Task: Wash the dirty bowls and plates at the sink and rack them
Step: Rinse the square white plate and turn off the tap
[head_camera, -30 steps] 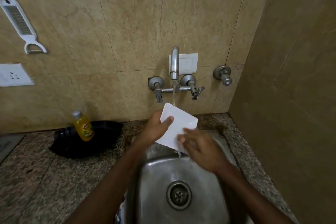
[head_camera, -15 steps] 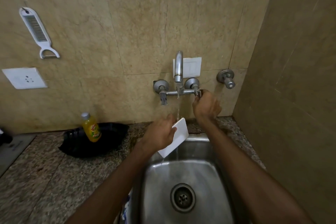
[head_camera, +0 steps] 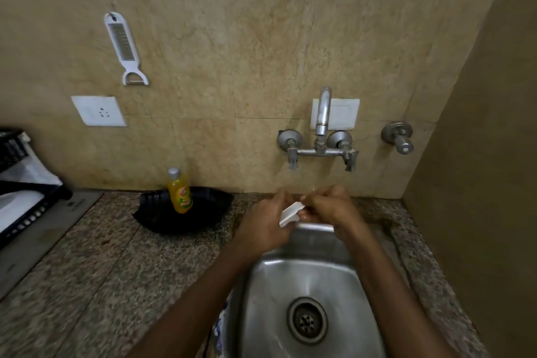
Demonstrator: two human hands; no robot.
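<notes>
Sink basin of stainless steel (head_camera: 305, 276), nearest me, holds only its drain. Over its back rim my left hand (head_camera: 266, 221) and right hand (head_camera: 331, 208) both grip the small white square plate (head_camera: 290, 212), tilted on edge. Likely wet, it could slip and chip on the steel. Beyond, a yellow soap bottle (head_camera: 180, 192) stands in a black ribbed tray (head_camera: 209, 212), and the black rack (head_camera: 26, 212) far left holds something white.

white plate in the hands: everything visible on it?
The white plate is small, square-cornered, plain, with a shallow raised rim; material unclear. Seen nearly edge-on and tilted, mostly hidden, above the back rim of the sink. The left hand grips its lower end, the right hand holds its upper end.
</notes>
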